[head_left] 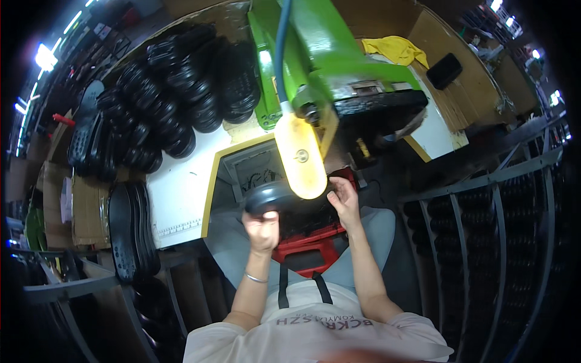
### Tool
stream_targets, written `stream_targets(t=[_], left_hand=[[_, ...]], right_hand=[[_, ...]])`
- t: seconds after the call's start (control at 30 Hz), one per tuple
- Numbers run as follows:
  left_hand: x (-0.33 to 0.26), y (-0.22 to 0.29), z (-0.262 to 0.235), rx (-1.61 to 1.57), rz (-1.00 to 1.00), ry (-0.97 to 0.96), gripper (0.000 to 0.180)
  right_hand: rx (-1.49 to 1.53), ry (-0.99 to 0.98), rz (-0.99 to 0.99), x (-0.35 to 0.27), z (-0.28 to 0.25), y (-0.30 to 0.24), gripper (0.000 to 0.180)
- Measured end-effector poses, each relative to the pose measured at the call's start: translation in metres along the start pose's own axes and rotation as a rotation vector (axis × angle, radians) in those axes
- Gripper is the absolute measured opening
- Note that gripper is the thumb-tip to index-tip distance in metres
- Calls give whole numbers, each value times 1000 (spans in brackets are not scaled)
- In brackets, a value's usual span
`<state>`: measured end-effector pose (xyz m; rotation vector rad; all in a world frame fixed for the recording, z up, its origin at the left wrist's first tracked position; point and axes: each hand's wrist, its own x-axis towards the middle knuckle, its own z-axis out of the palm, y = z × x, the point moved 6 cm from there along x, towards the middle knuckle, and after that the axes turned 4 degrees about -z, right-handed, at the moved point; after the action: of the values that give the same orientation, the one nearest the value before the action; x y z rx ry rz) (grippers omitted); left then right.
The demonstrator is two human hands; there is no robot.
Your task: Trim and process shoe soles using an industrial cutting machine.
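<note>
"White table (175, 196) at nine o'clock, green machine (336, 36) at twelve. Where's the black sole (266, 196)?"

"Near the centre, above the lap, just at nine o'clock of the yellow panel (301, 160), which hides part of it."

"And the hands?"

"At seven o'clock, the left hand (261, 233) is curled closed on the sole's near edge. At four, the right hand (343, 202) is half curled, thumb and fingers apart; I can't tell whether it touches the sole."

"How would you handle it well?"

"I'd support both ends evenly, thumbs near the rim so the face shows, and turn it slowly."

"Any risk?"

"Probably bumping the panel; I'd tilt it toward six o'clock first."
</note>
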<state>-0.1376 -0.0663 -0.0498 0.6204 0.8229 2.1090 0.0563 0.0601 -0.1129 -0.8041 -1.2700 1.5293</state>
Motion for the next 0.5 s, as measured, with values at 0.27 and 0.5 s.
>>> stream_targets(t=[0.27,0.5], left_hand=[[5,12,76,1242,383,-439,51],[4,1,92,1233,428,-524,52]], right_hand=[[-670,-138,-640,-15,79,-163,50],[-514,227,-303,13,-4,-113,5]])
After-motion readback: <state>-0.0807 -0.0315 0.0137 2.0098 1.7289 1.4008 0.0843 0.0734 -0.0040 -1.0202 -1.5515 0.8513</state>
